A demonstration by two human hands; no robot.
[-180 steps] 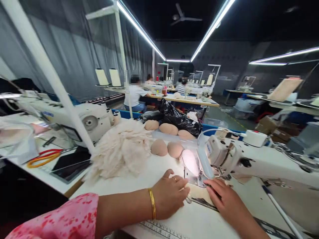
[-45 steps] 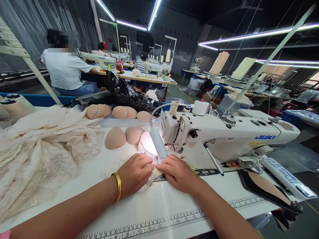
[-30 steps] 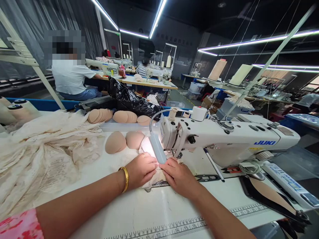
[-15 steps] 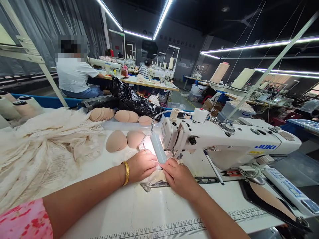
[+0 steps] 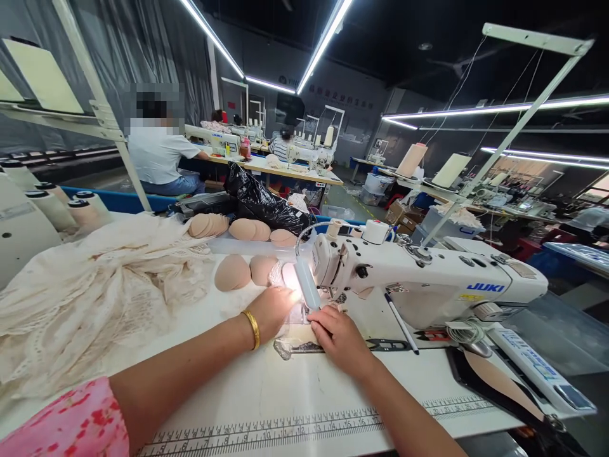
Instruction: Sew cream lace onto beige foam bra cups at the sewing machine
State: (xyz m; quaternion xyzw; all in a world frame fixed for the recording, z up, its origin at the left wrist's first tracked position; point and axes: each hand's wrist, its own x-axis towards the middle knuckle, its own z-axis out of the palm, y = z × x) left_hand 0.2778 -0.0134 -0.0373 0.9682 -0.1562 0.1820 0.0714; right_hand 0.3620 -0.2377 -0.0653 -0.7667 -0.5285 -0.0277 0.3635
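Note:
My left hand, with a gold bangle at the wrist, is closed at the edge of a pale lace-trimmed fabric piece to the left of the needle area. Glare and a small tube lamp hide its fingertips. My right hand rests on the machine bed just right of the lamp, fingers bent and drawn together; what they pinch, if anything, is too small to make out. The white JUKI sewing machine stands beyond it. Two beige cup pads lie left of the lace.
Cream lace fabric is heaped at the left. Stacked beige pads lie behind, before a black plastic bag. A white pen and black-handled snips lie by the machine. A ruler strip runs along the front. A co-worker sits behind.
My left hand has drawn away from my right fingertips, towards the back, uncovering a shiny plate between them. My right hand stays by the lamp. The camera view has shifted slightly.

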